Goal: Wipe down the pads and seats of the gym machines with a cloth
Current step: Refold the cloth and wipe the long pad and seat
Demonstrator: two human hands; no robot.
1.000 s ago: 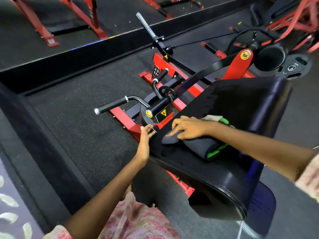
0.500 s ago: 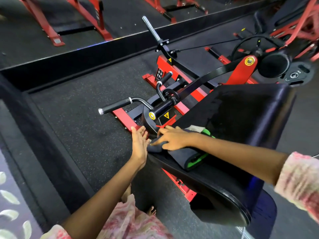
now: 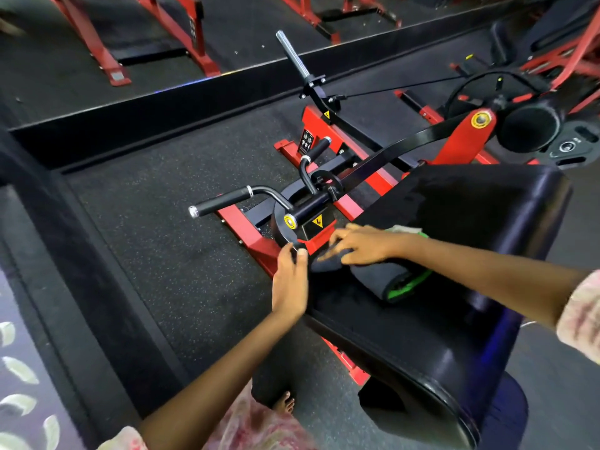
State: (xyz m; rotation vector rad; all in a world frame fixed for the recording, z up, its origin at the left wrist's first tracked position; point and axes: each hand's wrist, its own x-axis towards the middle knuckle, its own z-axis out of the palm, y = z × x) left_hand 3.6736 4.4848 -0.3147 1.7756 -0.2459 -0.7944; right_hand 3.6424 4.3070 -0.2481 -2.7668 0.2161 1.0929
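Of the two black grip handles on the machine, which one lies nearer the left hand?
The long handle with the silver end cap, sticking out leftward over the floor, is nearer the left hand. The short handle sits further back, by the red frame.

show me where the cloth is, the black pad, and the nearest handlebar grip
cloth (image 3: 386, 279): head view, on its dark rolled part below the wrist.
black pad (image 3: 470, 216): head view, on its bare upper surface.
handlebar grip (image 3: 220, 201): head view, on the middle of the black grip sleeve.

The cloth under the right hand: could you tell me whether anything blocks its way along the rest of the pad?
Nothing visible does. The right hand presses the cloth at one end of the pad.
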